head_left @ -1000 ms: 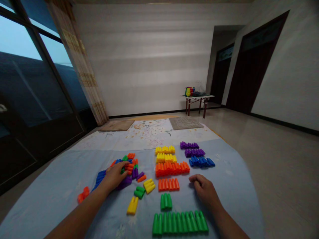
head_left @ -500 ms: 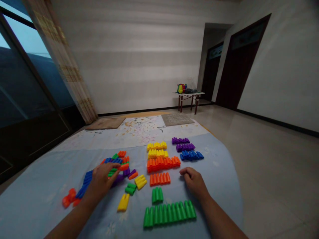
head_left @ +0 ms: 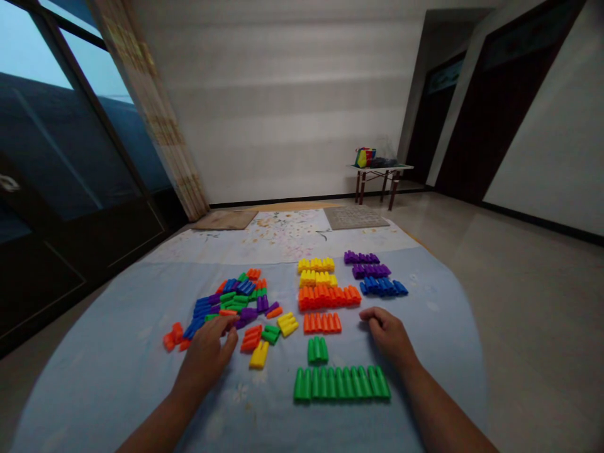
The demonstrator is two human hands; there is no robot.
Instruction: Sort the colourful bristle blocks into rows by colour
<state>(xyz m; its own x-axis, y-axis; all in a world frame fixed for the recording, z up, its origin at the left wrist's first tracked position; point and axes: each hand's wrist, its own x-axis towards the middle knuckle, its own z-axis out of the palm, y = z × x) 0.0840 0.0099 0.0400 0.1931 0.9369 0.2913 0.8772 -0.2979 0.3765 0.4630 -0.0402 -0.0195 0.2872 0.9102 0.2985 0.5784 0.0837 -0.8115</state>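
Note:
My left hand (head_left: 210, 349) is beside a mixed pile of plastic blocks, its thumb and fingers apart with nothing visible between them. The pile holds blue blocks (head_left: 202, 308), green blocks (head_left: 234, 299) and purple blocks (head_left: 245, 318). Just right of this hand lie a joined orange group (head_left: 251, 338), a green pair (head_left: 270, 334) and yellow groups (head_left: 287, 324). My right hand (head_left: 389, 333) rests on the cloth with loosely curled fingers and nothing visible in them. Closest to it are an orange row (head_left: 322, 323) and a long green row (head_left: 342, 384). A short green group (head_left: 318, 350) lies between these rows.
Farther back are stacked yellow rows (head_left: 316, 272), a thick orange row (head_left: 329, 297), purple rows (head_left: 371, 271) and a blue row (head_left: 383, 287). A pale blue cloth (head_left: 117, 352) covers the table. Two mats lie at its far end, and a small table (head_left: 382, 168) stands beyond.
My left hand has let go of orange blocks, which now lie beside the green pair and yellow groups, and its fingers have parted. The view has shifted left. My right hand stays near the orange row.

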